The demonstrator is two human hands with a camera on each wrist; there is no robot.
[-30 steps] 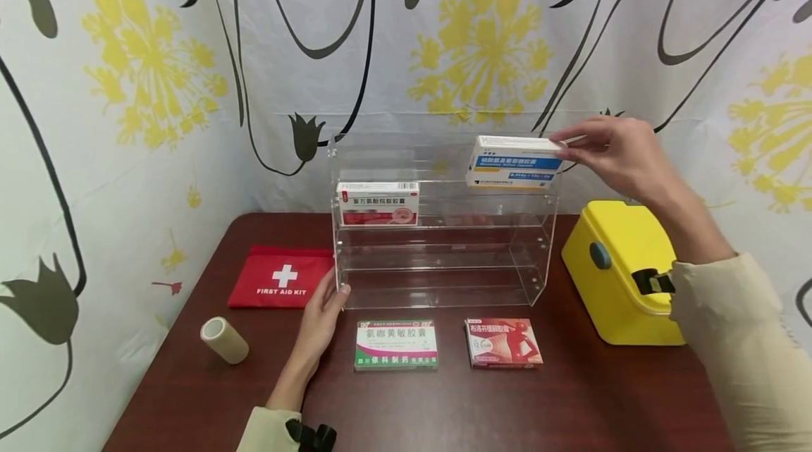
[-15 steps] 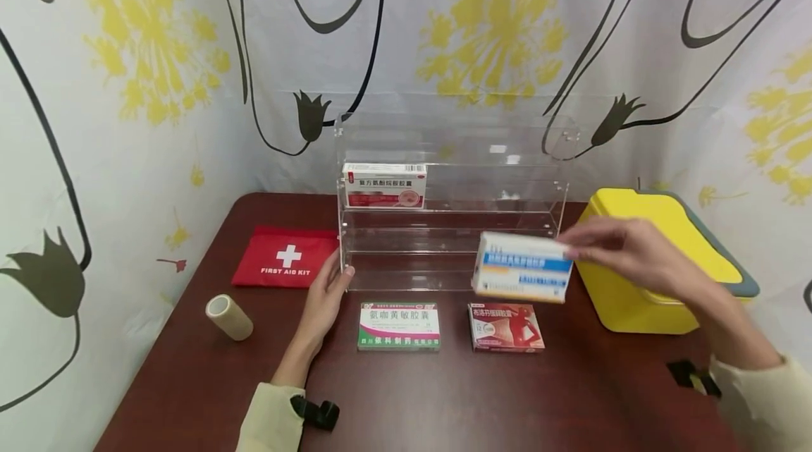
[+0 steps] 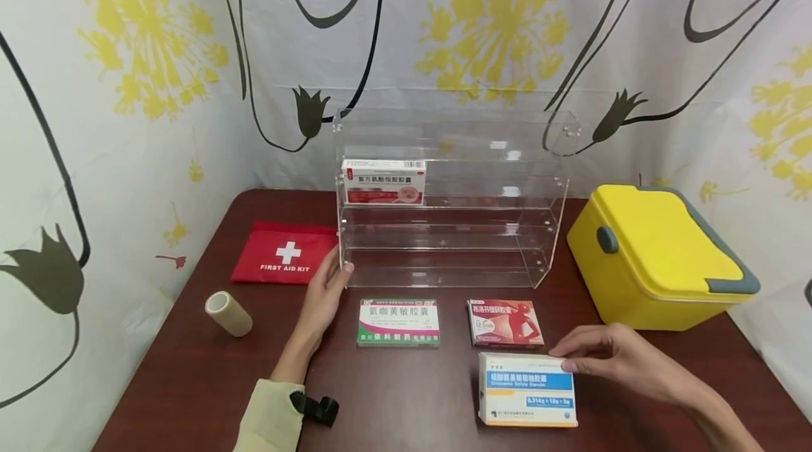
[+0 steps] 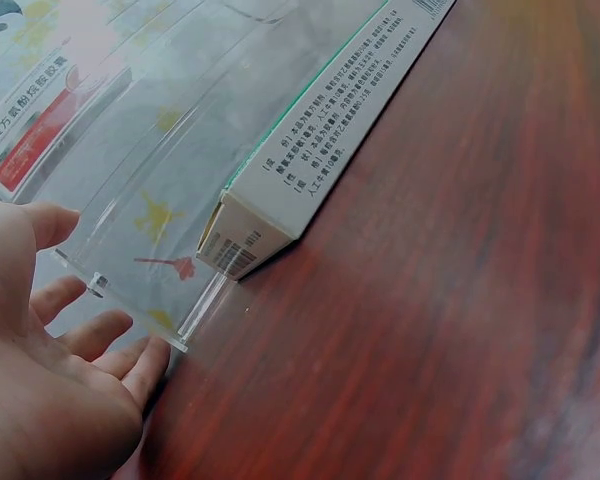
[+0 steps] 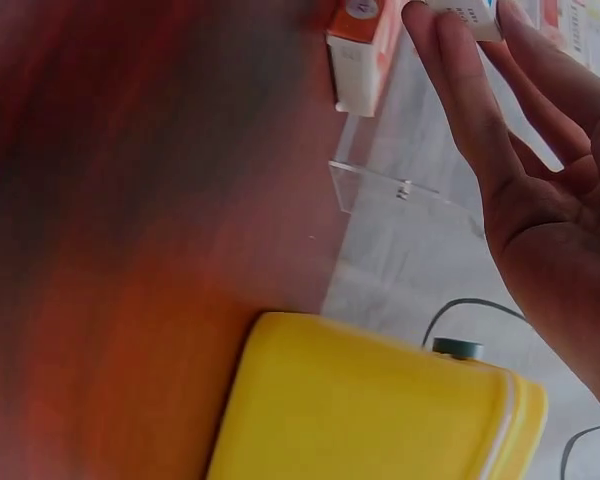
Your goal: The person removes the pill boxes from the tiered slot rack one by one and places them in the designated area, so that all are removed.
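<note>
A white-and-blue medicine box (image 3: 526, 390) lies flat on the dark wooden table, near the front edge. My right hand (image 3: 605, 357) pinches its right far corner between thumb and fingers; the right wrist view shows the box's end (image 5: 465, 15) at my fingertips (image 5: 450, 60). My left hand (image 3: 323, 293) rests with straight fingers against the left front corner of a clear acrylic shelf (image 3: 444, 226), as the left wrist view shows for hand (image 4: 60, 360) and shelf (image 4: 150, 150). One white-and-red box (image 3: 383, 181) stands on the shelf's upper left tier.
A green-and-white box (image 3: 397, 322) and a red box (image 3: 505, 322) lie flat in front of the shelf. A yellow case (image 3: 653, 258) stands at the right. A red first aid pouch (image 3: 285, 261) and a tape roll (image 3: 228, 313) lie at the left.
My right hand brought the white-and-blue box down from the shelf's top right tier to the table in front of the red box. My left hand stayed at the shelf's corner.
</note>
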